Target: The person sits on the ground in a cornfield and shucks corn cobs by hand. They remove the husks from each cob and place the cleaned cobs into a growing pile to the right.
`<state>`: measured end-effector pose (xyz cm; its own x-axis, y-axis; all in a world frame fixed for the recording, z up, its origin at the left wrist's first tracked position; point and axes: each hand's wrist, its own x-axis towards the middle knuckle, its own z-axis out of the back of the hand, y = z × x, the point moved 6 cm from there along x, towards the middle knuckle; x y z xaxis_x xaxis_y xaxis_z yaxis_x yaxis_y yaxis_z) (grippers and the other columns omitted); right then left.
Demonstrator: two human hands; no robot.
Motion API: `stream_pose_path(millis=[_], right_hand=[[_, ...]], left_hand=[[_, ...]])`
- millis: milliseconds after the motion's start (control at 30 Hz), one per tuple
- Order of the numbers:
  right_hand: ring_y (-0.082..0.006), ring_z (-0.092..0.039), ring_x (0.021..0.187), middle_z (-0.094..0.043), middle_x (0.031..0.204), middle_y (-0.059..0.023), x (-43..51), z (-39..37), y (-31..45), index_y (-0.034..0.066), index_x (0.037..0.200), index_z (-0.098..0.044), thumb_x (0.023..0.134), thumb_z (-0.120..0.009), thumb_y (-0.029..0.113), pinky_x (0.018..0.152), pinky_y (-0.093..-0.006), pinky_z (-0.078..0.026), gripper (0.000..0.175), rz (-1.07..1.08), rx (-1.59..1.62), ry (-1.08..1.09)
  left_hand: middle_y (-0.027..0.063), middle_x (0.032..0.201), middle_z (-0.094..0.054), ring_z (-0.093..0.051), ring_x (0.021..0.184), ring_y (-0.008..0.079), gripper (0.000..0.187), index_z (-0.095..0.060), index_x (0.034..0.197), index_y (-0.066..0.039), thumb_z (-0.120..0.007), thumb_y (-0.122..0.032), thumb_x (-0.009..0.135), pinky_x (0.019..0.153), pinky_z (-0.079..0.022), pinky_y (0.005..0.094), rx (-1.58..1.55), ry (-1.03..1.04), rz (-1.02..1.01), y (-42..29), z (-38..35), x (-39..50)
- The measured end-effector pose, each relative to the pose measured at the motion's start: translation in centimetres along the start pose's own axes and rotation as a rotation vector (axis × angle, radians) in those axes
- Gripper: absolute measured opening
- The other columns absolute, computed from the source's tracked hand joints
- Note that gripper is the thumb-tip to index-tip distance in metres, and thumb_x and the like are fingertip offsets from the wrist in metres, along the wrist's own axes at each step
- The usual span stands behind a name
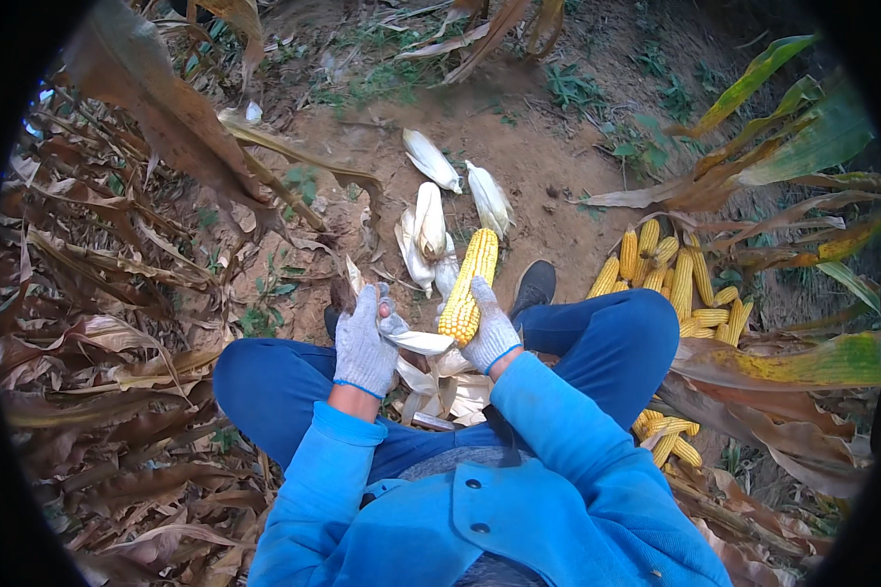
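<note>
In my right hand [490,330], which wears a pale knitted work glove, is a bare yellow corn cob [473,282], tilted with its tip away from me. A strip of pale husk [422,343] runs from the cob's base to my gloved left hand [367,341], whose fingers are closed on it; brown silk and a husk tip stick out above that hand. On the soil beyond the cob lie several corn ears in pale husks [432,160]. Loose peeled husks [470,396] lie between my legs.
A heap of bare yellow cobs [681,286] lies beyond my right knee, with more cobs [668,436] beside my right thigh. Dry corn leaves [117,484] cover the ground at left. Green and yellow corn leaves [785,363] reach in from the right. My shoe [536,286] rests on the soil.
</note>
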<state>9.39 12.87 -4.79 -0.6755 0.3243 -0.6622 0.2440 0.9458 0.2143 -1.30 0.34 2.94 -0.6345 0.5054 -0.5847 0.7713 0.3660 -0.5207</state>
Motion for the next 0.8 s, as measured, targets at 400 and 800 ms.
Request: stream_pose_path(millis=[400, 800], right_hand=[[-0.0167, -0.062, 0.095, -0.065, 0.112, -0.0093, -1.0, -2.1, 2.1, 0.0022, 0.131, -0.051, 0.092, -0.068, 0.014, 0.083, -0.029, -0.051, 0.044, 0.33, -0.638, -0.042], [-0.0268, -0.066, 0.078, -0.065, 0.093, -0.0098, 4.6, 2.2, 6.0, 0.01, 0.114, -0.056, 0.095, -0.062, 0.04, 0.069, -0.0423, -0.057, 0.036, 0.11, 0.43, -0.124]], left_hand=[[0.0094, 0.092, -0.07, -0.064, 0.083, 0.0178, 0.04, -0.065, 0.112, 0.002, -0.068, -0.03, 0.089, 0.073, -0.051, 0.0328, 1.29, 0.322, 0.099, 6.7, -0.2, -1.4], [0.0024, 0.084, -0.065, -0.058, 0.074, 0.0106, 0.022, -0.066, 0.1, 0.0, -0.067, -0.021, 0.093, 0.066, -0.048, 0.029, 1.188, 0.358, -0.106, 5.6, -1.1, -1.6]])
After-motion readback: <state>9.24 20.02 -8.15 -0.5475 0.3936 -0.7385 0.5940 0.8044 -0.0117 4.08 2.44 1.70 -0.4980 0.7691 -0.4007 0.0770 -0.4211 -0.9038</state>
